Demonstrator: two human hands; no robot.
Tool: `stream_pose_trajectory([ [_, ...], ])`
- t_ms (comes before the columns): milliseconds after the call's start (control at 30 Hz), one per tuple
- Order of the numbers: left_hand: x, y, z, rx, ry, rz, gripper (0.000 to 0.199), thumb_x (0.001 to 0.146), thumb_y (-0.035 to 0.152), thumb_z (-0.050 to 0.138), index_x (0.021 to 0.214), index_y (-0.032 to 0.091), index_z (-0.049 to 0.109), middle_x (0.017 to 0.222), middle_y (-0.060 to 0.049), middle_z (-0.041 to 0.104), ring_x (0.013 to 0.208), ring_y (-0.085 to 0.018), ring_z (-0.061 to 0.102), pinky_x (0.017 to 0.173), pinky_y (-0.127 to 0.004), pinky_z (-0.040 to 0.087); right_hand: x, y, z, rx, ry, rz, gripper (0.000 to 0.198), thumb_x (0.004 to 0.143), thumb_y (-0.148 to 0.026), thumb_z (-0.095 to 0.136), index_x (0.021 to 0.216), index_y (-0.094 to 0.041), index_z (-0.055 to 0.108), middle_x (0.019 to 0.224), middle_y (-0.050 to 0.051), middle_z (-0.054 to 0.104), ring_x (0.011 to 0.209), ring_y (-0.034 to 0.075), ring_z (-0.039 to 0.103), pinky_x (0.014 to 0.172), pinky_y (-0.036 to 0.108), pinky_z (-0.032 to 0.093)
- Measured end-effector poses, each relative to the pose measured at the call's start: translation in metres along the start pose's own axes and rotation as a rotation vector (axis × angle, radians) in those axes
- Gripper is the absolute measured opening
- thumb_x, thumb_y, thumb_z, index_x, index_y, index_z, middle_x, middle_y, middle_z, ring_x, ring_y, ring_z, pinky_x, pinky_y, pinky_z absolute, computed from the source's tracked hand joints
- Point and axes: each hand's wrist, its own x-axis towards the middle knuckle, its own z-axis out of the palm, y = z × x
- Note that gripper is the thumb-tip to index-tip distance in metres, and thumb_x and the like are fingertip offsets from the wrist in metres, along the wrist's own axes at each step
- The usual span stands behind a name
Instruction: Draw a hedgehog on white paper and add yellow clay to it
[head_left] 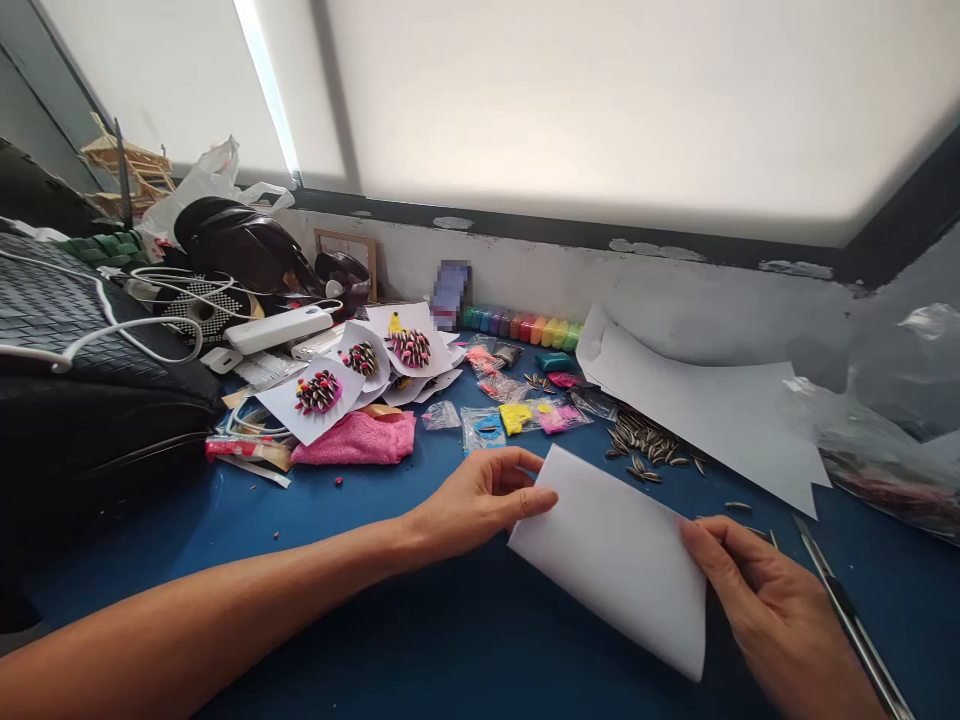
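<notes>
A white sheet of paper (615,560), which looks folded, is held up over the blue table between my two hands. My left hand (487,500) pinches its left edge, thumb on top and fingers behind. At the right edge my right hand (765,590) grips it the same way. Beyond the paper lie a heap of striped sunflower seeds (645,440) and small bags of yellow clay (515,417) and pink clay (559,416). A utility knife (847,610) rests beside my right hand, partly hidden by it.
Seed-covered clay figures (319,392) on paper stand at the back left, above a pink cloth (356,438). Large white sheets (697,400) and a plastic bag (900,440) lie at the right. A black bag (97,400), white power bank (279,328) and cables crowd the left.
</notes>
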Motion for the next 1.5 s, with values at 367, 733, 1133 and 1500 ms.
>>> stream_pose_trajectory([
  [367, 0.001, 0.001, -0.005, 0.332, 0.08, 0.038, 0.039, 0.085, 0.056, 0.05, 0.077, 0.018, 0.049, 0.059, 0.004, 0.047, 0.049, -0.009, 0.046, 0.047, -0.021, 0.035, -0.005, -0.004, 0.009, -0.162, -0.023, -0.158, 0.048, 0.086, -0.067, 0.047, 0.075, -0.025, 0.067, 0.059, -0.002, 0.062, 0.049, 0.013, 0.056, 0.04, 0.02, 0.043],
  [733, 0.016, -0.006, -0.018, 1.015, 0.199, 0.213, 0.024, 0.085, 0.02, 0.051, 0.062, 0.018, 0.044, 0.057, 0.003, 0.042, 0.056, -0.011, 0.035, 0.057, -0.027, 0.022, -0.001, -0.021, 0.026, -0.361, 0.108, -0.306, 0.044, 0.089, -0.055, 0.039, 0.066, -0.027, 0.063, 0.055, -0.001, 0.062, 0.046, 0.015, 0.056, 0.044, 0.026, 0.039],
  [1133, 0.017, 0.006, -0.017, 1.301, 0.092, 0.359, 0.026, 0.088, 0.01, 0.057, 0.112, 0.016, 0.067, 0.127, -0.01, 0.063, 0.12, -0.024, 0.056, 0.103, -0.036, 0.042, 0.005, -0.021, 0.028, -0.452, 0.069, -0.291, 0.037, 0.086, -0.051, 0.043, 0.065, -0.026, 0.06, 0.057, -0.001, 0.063, 0.05, 0.017, 0.058, 0.049, 0.027, 0.038],
  [1500, -0.02, 0.013, 0.023, 1.201, -0.441, 0.324, 0.078, 0.095, 0.06, 0.049, 0.15, 0.005, 0.038, 0.156, -0.019, 0.033, 0.148, -0.035, 0.026, 0.123, -0.046, 0.017, 0.006, -0.012, 0.026, -0.465, 0.027, -0.338, 0.035, 0.091, -0.049, 0.047, 0.07, -0.026, 0.062, 0.061, -0.001, 0.065, 0.052, 0.016, 0.059, 0.051, 0.027, 0.041],
])
